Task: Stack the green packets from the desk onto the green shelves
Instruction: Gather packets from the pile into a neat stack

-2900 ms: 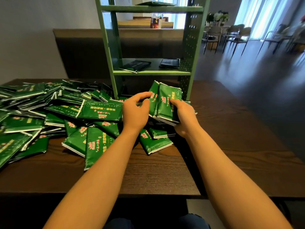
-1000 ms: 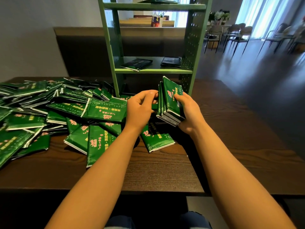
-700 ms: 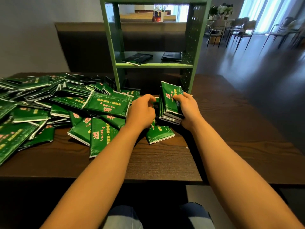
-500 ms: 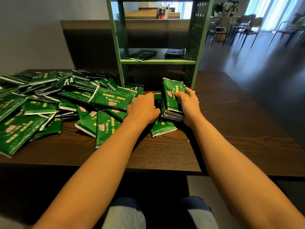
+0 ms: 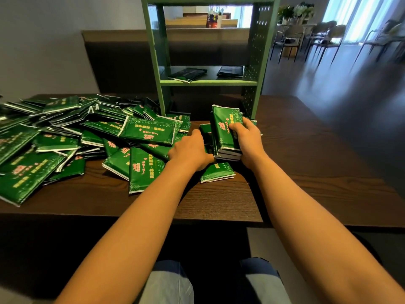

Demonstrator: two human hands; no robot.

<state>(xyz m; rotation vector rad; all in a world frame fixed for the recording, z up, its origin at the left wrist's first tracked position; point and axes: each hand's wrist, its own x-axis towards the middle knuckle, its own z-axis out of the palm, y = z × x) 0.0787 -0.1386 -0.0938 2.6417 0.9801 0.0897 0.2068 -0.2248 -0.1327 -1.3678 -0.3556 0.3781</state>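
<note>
The right hand [image 5: 247, 139] gripped a bundle of green packets [image 5: 226, 132] stood on edge on the counter [image 5: 219, 205], just before the green shelves [image 5: 208, 82]. The left hand [image 5: 190, 150] curled beside it, its grasp hidden. The packets looked light, soft and glossy, likely to slide apart, so best squeezed across both flat faces.

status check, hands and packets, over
Right hand grips packet stack, on edge. Left hand beside it, grip hidden. Loose pile left; shelf front open.
</note>
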